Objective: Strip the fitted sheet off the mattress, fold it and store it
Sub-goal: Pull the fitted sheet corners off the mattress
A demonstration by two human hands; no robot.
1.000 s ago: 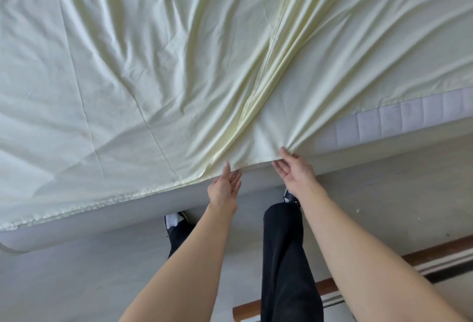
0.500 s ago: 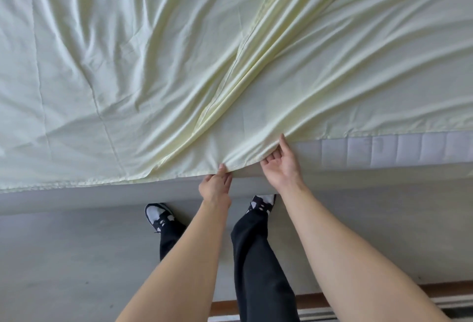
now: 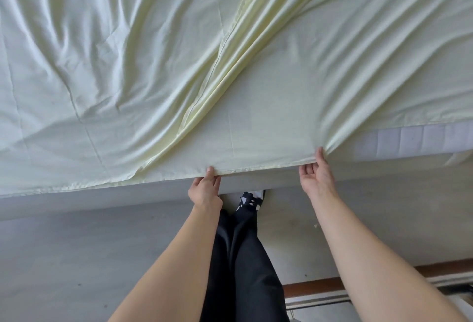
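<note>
A pale yellow fitted sheet lies loose and creased over the mattress, whose white quilted side shows bare at the right. A thick diagonal fold runs from the top middle down to the near hem. My left hand pinches the sheet's near hem, thumb on top. Further right along the same hem, my right hand pinches it too, palm up with the thumb over the edge. The stretch of hem between the two hands is pulled taut.
The grey bed base runs below the hem. Under it lies a grey floor. My legs in black trousers stand between my arms. A brown wooden strip crosses the lower right.
My hands have moved apart along the hem: the right slid rightward, the left stayed near the middle. The hem between them has been drawn out straight.
</note>
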